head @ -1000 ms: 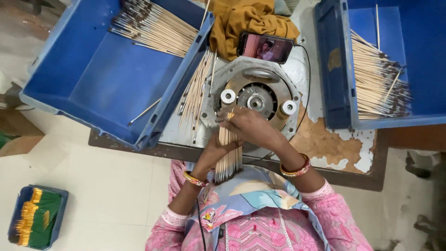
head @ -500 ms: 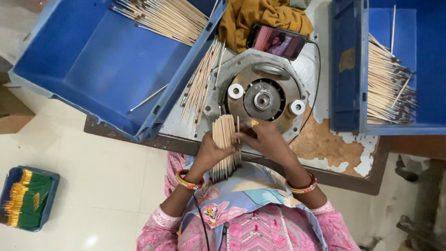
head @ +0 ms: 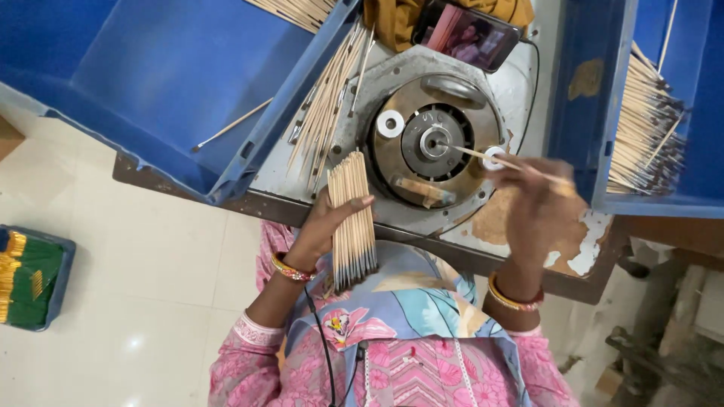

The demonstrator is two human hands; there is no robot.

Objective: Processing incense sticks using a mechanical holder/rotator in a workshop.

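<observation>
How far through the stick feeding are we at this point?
Done: coated sticks are piled in the right blue bin. In hand: the right hand holds a single stick with its tip at the machine's centre hub. Left: the left hand grips a thick bundle of bare sticks, and more sticks lie beside the machine.

Just one view here, a head-worn cam looking pretty much straight down, close over the round metal machine (head: pixel 434 143) at center. Person's own torso sits at 6 o'clock, blue bins (head: pixel 151 83) at 10 and 2, floor at 8.
</observation>
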